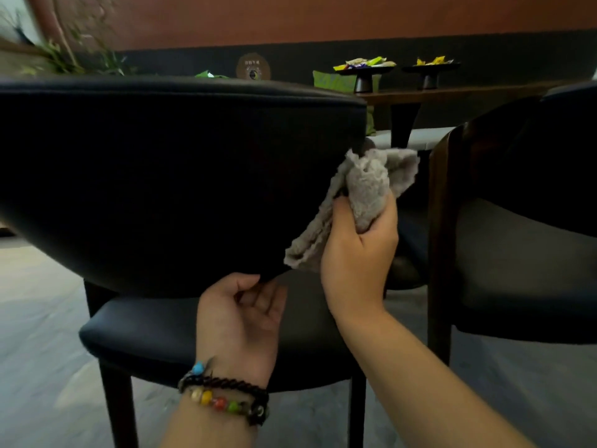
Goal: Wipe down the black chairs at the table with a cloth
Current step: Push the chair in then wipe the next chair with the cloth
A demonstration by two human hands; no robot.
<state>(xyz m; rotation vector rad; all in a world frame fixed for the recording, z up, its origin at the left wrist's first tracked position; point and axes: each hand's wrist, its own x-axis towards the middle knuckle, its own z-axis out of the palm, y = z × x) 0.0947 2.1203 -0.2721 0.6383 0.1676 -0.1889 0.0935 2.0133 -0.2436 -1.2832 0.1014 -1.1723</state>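
My right hand has its grip clenched round a bunched grey terry cloth, the wad pressed against the right end of the curved black leather backrest of the nearer black chair, so the thick fold takes the edge while a loose flap hangs down beside my thumb. My left hand, with beaded bracelets at the wrist, pinches the backrest's lower rim, thumb above and fingers tucked beneath, I judge to steady the chair while the cloth rubs. Below it lies the padded black seat on dark legs. A second black chair with a dark wooden frame stands just to the right, apparently not yet touched by the cloth. Beyond the backrest runs a dark wooden table carrying two black pedestal dishes of bright wrapped sweets, with green plants at the far left. The wall behind is reddish-brown above a dark band, and the floor is pale grey and smooth. The light is dim, so dust on the leather cannot be made out.
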